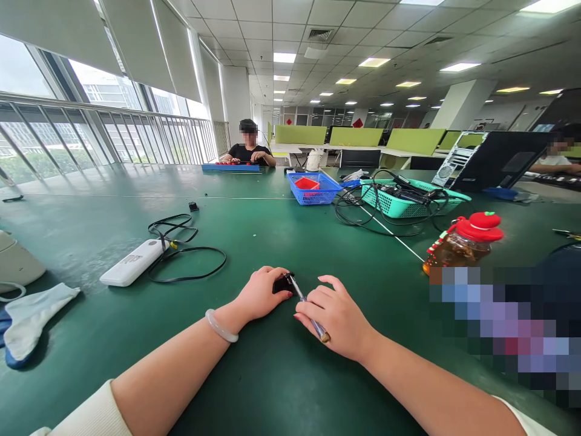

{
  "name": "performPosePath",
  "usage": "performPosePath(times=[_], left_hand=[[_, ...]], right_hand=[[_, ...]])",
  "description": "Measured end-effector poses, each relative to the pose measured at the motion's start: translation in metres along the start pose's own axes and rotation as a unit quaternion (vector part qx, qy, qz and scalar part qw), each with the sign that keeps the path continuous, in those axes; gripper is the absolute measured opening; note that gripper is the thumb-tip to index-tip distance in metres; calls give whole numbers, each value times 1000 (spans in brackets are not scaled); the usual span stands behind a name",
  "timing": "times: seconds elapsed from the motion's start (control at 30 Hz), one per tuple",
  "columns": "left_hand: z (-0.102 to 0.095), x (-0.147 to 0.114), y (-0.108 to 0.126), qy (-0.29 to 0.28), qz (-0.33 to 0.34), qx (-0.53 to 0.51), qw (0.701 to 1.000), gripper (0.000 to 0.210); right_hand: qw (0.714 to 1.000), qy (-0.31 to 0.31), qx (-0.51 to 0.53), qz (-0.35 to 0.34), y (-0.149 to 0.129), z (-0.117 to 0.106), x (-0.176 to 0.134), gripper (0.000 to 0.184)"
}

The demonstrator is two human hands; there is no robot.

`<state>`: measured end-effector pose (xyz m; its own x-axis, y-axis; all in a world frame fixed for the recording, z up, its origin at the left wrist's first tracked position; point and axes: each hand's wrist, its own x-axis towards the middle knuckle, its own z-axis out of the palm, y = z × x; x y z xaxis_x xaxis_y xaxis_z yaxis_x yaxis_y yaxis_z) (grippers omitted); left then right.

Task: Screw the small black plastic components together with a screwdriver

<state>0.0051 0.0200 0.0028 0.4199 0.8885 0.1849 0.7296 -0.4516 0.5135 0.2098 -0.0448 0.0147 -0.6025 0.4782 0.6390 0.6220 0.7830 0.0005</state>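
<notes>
My left hand grips a small black part between thumb and fingers, low over the green table. Its shape is mostly covered by the fingers. In my right hand is a slim screwdriver with a clear handle and a brownish end. The screwdriver slants up to the left, and its metal tip meets the upper right edge of the black part. Whether the tip sits in a screw is too small to make out.
Left of my hands lies a white power strip with a looped black cord; farther left is a glove. Ahead stand a blue basket and a green basket of cables. A red-lidded jar stands right. Another person sits opposite.
</notes>
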Motion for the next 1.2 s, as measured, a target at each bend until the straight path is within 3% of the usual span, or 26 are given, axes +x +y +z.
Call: performPosePath(times=[0.4,0.53,0.63,0.77,1.0,1.2], left_hand=[[-1,1,0,-14,12,4,1000,49],[-1,1,1,-21,24,7,999,59],[-1,0,2,-32,35,10,999,61],[-3,-2,5,-35,49,1,998,56],[-3,-3,7,-59,52,-13,997,61],[-2,-1,5,-47,48,-12,998,60]], right_hand=[[977,-16,141,157,10,3,1,8],[935,10,213,283,15,3,0,12],[902,42,270,335,15,0,1,21],[881,54,323,342,13,-2,1,29],[849,-20,386,360,16,7,0,30],[857,7,374,355,13,0,0,28]])
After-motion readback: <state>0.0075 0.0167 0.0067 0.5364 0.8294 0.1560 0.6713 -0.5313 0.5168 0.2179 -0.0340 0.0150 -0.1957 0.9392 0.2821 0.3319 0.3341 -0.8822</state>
